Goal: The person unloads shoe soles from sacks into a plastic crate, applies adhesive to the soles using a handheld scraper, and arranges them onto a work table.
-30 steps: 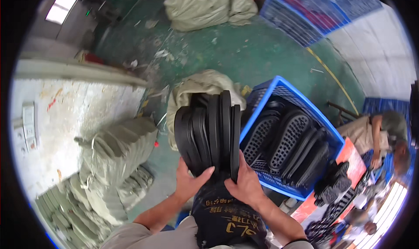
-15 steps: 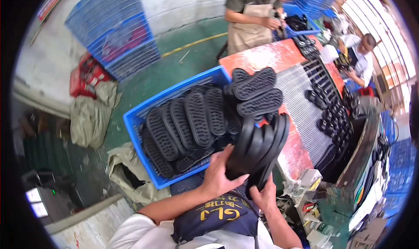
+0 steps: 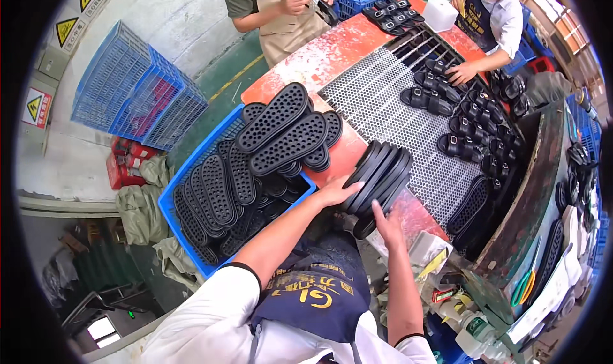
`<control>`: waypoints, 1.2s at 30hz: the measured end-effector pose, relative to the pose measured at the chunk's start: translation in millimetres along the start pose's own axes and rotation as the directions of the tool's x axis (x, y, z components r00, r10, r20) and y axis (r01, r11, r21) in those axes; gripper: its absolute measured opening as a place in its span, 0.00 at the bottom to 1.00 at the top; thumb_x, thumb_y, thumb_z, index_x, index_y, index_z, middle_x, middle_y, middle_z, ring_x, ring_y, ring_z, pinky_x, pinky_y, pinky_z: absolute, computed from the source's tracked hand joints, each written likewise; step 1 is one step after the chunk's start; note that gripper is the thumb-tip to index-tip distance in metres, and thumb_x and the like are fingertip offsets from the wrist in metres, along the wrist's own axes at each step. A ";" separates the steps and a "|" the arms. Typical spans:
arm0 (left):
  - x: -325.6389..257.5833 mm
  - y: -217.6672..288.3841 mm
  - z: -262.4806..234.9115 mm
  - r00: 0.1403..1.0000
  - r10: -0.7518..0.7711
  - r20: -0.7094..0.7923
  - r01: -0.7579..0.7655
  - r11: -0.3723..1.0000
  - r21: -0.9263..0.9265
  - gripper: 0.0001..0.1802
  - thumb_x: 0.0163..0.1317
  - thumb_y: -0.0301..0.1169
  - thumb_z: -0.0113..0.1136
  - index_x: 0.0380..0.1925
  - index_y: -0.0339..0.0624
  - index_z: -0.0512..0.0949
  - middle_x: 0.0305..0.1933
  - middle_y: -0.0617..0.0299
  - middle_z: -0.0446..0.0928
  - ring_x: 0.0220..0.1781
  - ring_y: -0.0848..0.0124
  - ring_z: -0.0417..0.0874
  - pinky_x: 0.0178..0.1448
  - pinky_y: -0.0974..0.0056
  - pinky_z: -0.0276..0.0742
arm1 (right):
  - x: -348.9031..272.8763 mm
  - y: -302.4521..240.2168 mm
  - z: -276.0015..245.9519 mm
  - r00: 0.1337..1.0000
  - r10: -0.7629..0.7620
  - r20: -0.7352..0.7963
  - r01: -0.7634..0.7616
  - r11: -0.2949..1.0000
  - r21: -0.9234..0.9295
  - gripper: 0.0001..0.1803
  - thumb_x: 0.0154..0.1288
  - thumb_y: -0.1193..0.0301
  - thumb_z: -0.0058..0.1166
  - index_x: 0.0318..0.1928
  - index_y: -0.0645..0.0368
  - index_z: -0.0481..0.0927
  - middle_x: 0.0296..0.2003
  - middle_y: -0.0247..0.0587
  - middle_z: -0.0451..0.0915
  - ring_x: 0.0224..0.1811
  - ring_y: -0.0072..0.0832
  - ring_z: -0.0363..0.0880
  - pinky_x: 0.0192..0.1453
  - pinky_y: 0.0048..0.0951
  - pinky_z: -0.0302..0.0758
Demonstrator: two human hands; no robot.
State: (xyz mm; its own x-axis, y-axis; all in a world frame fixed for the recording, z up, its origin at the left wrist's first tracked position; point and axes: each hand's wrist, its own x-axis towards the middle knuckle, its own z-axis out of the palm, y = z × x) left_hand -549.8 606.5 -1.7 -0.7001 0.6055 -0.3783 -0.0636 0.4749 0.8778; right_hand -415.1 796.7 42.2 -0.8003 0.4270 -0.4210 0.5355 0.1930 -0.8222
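Note:
A bundle of black shoe soles (image 3: pixel 378 176) stands on edge, side by side, over the near border of the red table. My left hand (image 3: pixel 337 193) grips the bundle's left side, thumb stretched along it and fingers partly hidden behind. On the near right side, my right hand (image 3: pixel 388 225) presses against the lower ends of the soles, its fingers partly out of sight. To the left, more soles with dimpled faces (image 3: pixel 290 144) are piled across the table corner and the rim of a blue crate (image 3: pixel 167 201), which holds many other soles (image 3: pixel 217 188).
A perforated metal conveyor (image 3: pixel 389 102) runs through the red table (image 3: pixel 281 77), carrying black sandals (image 3: pixel 469 125) on its far right. A co-worker's hand (image 3: pixel 461 72) reaches toward them. Another person (image 3: pixel 281 13) handles a shoe across the table. Scissors (image 3: pixel 525 287) hang at right.
My hands have carried the bundle of soles forward, away from my body, over the table's edge. The view has swung right, and the co-worker at the right now reaches onto the conveyor.

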 end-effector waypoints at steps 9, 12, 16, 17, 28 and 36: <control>-13.1 0.8 30.4 0.978 -0.119 -0.169 0.096 0.986 -0.138 0.48 0.66 0.62 0.65 0.80 0.54 0.64 0.79 0.32 0.62 0.84 0.42 0.57 0.84 0.46 0.56 | 47.9 -37.8 43.2 0.899 0.154 -0.409 -0.374 0.757 -0.536 0.80 0.51 0.21 0.59 0.82 0.69 0.37 0.79 0.77 0.47 0.81 0.67 0.53 0.80 0.64 0.56; -21.4 10.1 18.0 0.969 -0.133 -0.207 0.137 0.991 0.005 0.44 0.61 0.62 0.69 0.76 0.65 0.71 0.72 0.34 0.69 0.78 0.41 0.63 0.82 0.47 0.59 | 49.7 -12.1 24.3 0.906 0.158 -0.393 -0.349 0.803 -0.483 0.81 0.50 0.23 0.63 0.82 0.70 0.38 0.78 0.77 0.49 0.79 0.68 0.55 0.79 0.62 0.58; -50.5 50.0 -9.3 0.948 0.043 -0.317 0.025 0.978 0.205 0.41 0.59 0.57 0.73 0.72 0.63 0.76 0.65 0.40 0.73 0.70 0.45 0.68 0.77 0.48 0.63 | 59.9 17.4 19.9 0.873 0.193 -0.448 -0.396 0.816 -0.421 0.83 0.47 0.27 0.70 0.81 0.71 0.35 0.77 0.76 0.51 0.78 0.68 0.55 0.81 0.61 0.55; -63.1 59.4 -20.5 0.919 0.167 -0.358 -0.036 0.938 0.345 0.40 0.58 0.54 0.76 0.71 0.62 0.78 0.63 0.43 0.74 0.67 0.47 0.68 0.76 0.49 0.64 | 60.5 13.0 19.2 0.876 0.255 -0.411 -0.425 0.811 -0.403 0.83 0.47 0.28 0.71 0.81 0.70 0.34 0.79 0.73 0.47 0.81 0.65 0.51 0.82 0.62 0.54; -77.0 64.7 -131.7 0.783 0.540 -0.308 -0.005 0.501 0.865 0.34 0.57 0.37 0.72 0.64 0.42 0.75 0.71 0.39 0.67 0.71 0.40 0.67 0.73 0.40 0.64 | 63.0 8.3 27.2 0.841 0.286 -0.460 -0.484 0.777 -0.402 0.83 0.46 0.26 0.70 0.81 0.72 0.36 0.78 0.75 0.49 0.81 0.66 0.51 0.83 0.61 0.51; -32.4 -6.7 30.3 0.972 0.162 0.169 -0.225 0.848 0.481 0.71 0.47 0.54 0.78 0.79 0.23 0.47 0.82 0.25 0.48 0.85 0.33 0.47 0.86 0.42 0.51 | 29.6 2.9 77.9 0.860 -0.407 -0.309 -0.029 0.565 -0.825 0.50 0.70 0.44 0.60 0.70 0.79 0.63 0.77 0.69 0.56 0.75 0.67 0.60 0.73 0.64 0.65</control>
State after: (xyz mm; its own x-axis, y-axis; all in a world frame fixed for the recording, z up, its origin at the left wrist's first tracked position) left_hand -505.1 603.0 -4.2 -0.5708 0.7735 -0.2755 0.4453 0.5735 0.6876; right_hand -458.3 741.1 -2.5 -0.8226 0.5612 0.0913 0.5479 0.8253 -0.1365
